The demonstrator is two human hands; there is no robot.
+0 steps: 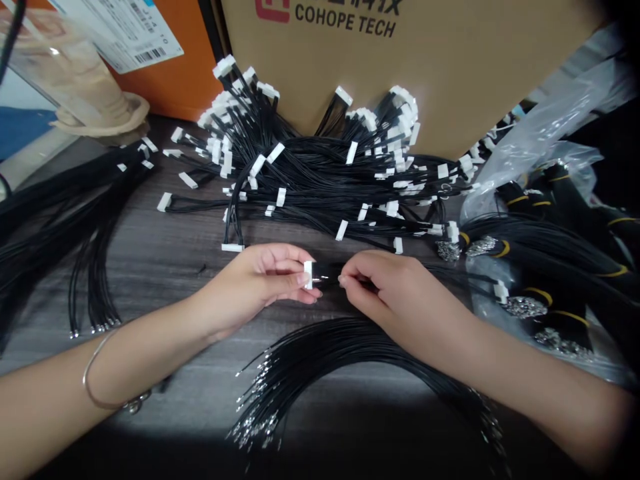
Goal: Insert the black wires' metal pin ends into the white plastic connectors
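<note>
Between its thumb and fingers, my left hand (280, 273) pinches a small white connector (308, 275) at the centre of the view. Just to the right, my right hand (380, 283) is closed on a thin black wire whose metal tip (324, 277) points at the connector, with a small gap between them. Other black wires run out behind my right hand to a white connector (501, 291) at the right. Below both hands, a curved bundle of loose black wires (345, 343) with metal ends lies on the dark wooden table (190, 393).
A large pile of black cables (320, 173) with white connectors lies behind my hands, against a cardboard box (425, 73). More black wires (95, 207) lie at the left, near a plastic cup (80, 73). Wire bundles with yellow ties (560, 247) and clear plastic bags (540, 133) lie at the right.
</note>
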